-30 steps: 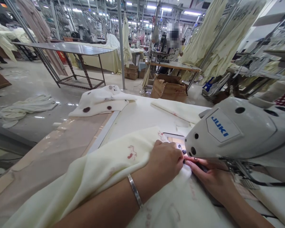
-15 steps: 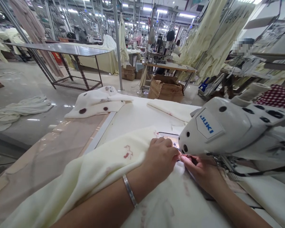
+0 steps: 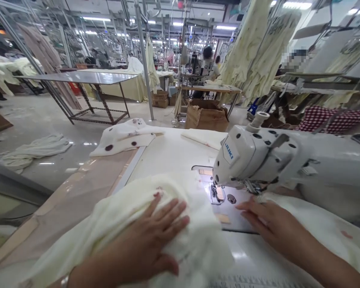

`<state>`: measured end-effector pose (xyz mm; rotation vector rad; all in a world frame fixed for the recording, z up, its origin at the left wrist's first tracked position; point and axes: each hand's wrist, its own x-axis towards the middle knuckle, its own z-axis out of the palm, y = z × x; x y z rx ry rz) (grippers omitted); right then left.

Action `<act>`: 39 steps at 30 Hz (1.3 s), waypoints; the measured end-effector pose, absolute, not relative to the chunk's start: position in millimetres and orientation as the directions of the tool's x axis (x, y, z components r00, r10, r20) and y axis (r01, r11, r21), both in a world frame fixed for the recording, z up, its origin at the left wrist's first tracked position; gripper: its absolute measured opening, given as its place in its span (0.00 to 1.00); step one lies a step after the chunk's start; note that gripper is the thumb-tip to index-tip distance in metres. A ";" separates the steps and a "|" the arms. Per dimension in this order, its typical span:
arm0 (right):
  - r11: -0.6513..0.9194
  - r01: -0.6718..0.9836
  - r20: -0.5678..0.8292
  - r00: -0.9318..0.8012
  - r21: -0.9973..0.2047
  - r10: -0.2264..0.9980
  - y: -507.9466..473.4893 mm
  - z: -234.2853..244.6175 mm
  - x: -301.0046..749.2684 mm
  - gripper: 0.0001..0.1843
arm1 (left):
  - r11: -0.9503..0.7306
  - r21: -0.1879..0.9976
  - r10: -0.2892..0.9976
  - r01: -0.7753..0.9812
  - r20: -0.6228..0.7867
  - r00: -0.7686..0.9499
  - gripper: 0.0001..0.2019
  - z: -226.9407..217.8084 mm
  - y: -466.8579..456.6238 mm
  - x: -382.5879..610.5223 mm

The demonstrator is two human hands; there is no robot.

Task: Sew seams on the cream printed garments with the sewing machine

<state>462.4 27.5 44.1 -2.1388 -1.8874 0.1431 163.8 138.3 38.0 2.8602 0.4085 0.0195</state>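
Cream fabric (image 3: 180, 188), loosely bunched, red-marked, under left hand (image 3: 147, 240)

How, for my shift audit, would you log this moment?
left hand: flat on cream fabric | right hand: beside Juki sewing machine

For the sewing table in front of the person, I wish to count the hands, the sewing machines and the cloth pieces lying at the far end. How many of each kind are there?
Hands: 2 (left hand, right hand)
Sewing machines: 1 (Juki sewing machine)
Cloth pieces at the far end: 2 (spotted white cloth, folded cream strip)
Total: 5
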 end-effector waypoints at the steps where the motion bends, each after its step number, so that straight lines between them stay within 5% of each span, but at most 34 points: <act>1: -0.020 0.957 0.070 0.042 -0.290 0.997 23.8 46.7 455.7 0.14 | -0.926 0.252 0.281 0.280 -0.034 0.959 0.36 40.8 137.9 159.5; 6: 0.210 0.943 -0.021 -0.223 -0.258 0.975 27.2 54.4 435.5 0.18 | -0.881 0.232 0.413 0.413 -0.052 0.909 0.36 45.8 129.0 177.3; 12: 0.284 0.959 -0.030 -0.285 -0.018 0.958 47.4 44.8 437.6 0.24 | -0.945 0.199 0.251 0.260 -0.070 0.965 0.36 46.1 119.3 171.5; 17: 0.303 0.953 -0.006 -0.303 -0.006 0.953 60.4 35.2 431.2 0.18 | -0.739 -0.003 0.674 0.674 -0.005 0.739 0.30 28.0 111.0 131.7; 27: 0.243 0.970 0.104 -0.239 -0.029 0.965 8.5 30.5 452.8 0.14 | -0.438 -0.115 0.897 0.892 -0.125 0.425 0.31 34.1 263.1 135.5; 30: 0.233 0.970 0.186 -0.217 -0.073 0.958 -12.8 25.7 471.4 0.13 | -0.518 -0.125 0.855 0.846 -0.112 0.506 0.31 31.9 258.3 127.6; 34: 0.270 0.950 0.214 -0.234 -0.156 0.948 -20.8 31.6 473.5 0.13 | -0.797 -0.090 0.603 0.597 -0.089 0.792 0.32 24.0 208.6 105.7; 39: 0.299 0.931 0.072 -0.290 -0.210 0.954 6.1 41.0 446.6 0.17 | -0.880 -0.042 0.475 0.473 -0.030 0.880 0.35 21.8 156.7 109.1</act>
